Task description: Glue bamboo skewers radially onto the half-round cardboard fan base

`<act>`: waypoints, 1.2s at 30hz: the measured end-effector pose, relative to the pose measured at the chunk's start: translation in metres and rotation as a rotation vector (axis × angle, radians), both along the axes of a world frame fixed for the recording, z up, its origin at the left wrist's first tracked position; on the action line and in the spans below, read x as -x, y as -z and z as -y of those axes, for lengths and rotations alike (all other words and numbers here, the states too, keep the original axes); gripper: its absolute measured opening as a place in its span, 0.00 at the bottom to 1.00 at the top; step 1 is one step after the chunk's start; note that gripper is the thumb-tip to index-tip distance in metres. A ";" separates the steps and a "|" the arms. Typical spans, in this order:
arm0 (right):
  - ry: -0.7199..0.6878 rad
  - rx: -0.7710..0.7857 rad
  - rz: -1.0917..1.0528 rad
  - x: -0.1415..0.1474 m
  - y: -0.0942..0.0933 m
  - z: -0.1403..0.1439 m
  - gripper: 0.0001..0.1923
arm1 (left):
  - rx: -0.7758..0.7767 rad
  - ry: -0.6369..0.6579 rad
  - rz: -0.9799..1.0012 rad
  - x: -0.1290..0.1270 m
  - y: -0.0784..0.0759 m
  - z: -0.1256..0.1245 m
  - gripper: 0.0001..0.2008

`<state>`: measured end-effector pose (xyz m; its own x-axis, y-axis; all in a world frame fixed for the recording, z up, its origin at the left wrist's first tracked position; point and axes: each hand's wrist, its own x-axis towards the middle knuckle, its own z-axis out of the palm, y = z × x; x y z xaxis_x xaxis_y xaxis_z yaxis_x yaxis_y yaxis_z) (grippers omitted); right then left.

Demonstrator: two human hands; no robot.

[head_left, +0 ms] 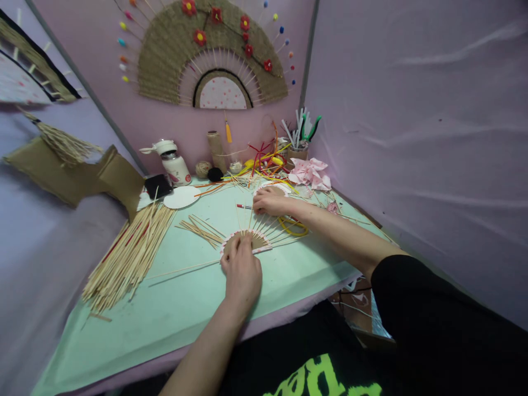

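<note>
Left fingers (pixel 246 242) are holding the card (pixel 259 241) while right fingers (pixel 258 205), grip unclear, are seemingly spacing sticks (pixel 266 225), probably needing steady alignment.

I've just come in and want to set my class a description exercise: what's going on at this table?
A person's left hand rests on a half-round cardboard piece, with thin sticks fanning out from it. The right hand is by the sticks' far ends; whether it grips one is unclear. A large pile of loose sticks lies to the left on the green table, and a large decorated fan hangs behind.
</note>
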<state>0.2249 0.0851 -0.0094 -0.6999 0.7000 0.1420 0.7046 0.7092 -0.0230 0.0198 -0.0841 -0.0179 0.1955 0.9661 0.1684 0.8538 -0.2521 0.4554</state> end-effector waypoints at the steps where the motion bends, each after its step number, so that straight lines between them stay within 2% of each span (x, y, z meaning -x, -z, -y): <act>1: -0.004 0.002 -0.003 0.000 0.001 0.000 0.08 | 0.001 -0.002 0.000 0.000 0.000 0.000 0.28; 8: 0.007 0.032 -0.026 0.001 0.005 -0.001 0.07 | 0.001 0.000 0.002 0.000 0.002 -0.001 0.28; 12: 0.062 0.052 -0.067 -0.001 -0.004 0.003 0.09 | 0.003 -0.007 -0.004 -0.001 0.001 -0.001 0.28; 19: 0.374 0.052 -0.224 -0.037 -0.030 -0.005 0.17 | -0.003 0.010 -0.005 0.000 0.000 0.000 0.28; 24: 0.466 0.154 -0.265 -0.051 -0.023 -0.008 0.18 | 0.004 0.012 -0.008 0.000 0.000 -0.001 0.28; 28: 0.485 0.195 -0.286 -0.046 -0.017 -0.004 0.19 | 0.017 0.013 -0.009 -0.001 -0.001 -0.001 0.28; 36: 0.520 0.209 -0.283 -0.039 -0.019 -0.004 0.23 | 0.010 0.025 -0.006 -0.001 0.002 -0.001 0.28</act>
